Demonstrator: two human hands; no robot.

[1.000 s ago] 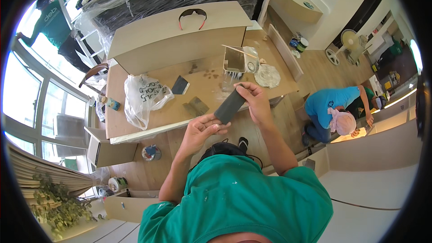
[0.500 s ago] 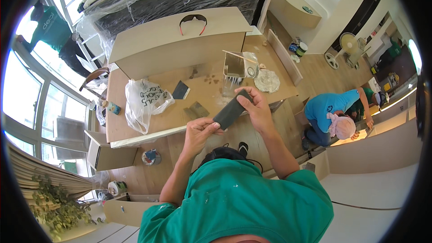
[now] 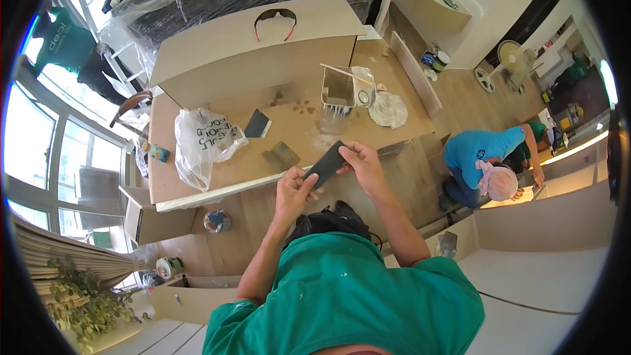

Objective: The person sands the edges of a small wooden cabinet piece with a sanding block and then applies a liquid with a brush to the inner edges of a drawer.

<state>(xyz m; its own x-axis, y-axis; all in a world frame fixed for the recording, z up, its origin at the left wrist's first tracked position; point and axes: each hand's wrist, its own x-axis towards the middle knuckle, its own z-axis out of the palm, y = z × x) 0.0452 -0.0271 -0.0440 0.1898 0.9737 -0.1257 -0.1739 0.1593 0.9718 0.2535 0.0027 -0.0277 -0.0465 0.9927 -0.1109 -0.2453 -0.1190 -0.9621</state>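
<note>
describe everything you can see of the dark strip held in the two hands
The dark strip is a flat, narrow, dark grey rectangle with a plain, matte face; it may be abrasive paper, but its material cannot be confirmed. It slants up toward the person's right, held in front of their body, overlapping the near edge of the table in this view. The left hand grips its lower end, the right hand its upper end. Its underside is hidden.
</note>
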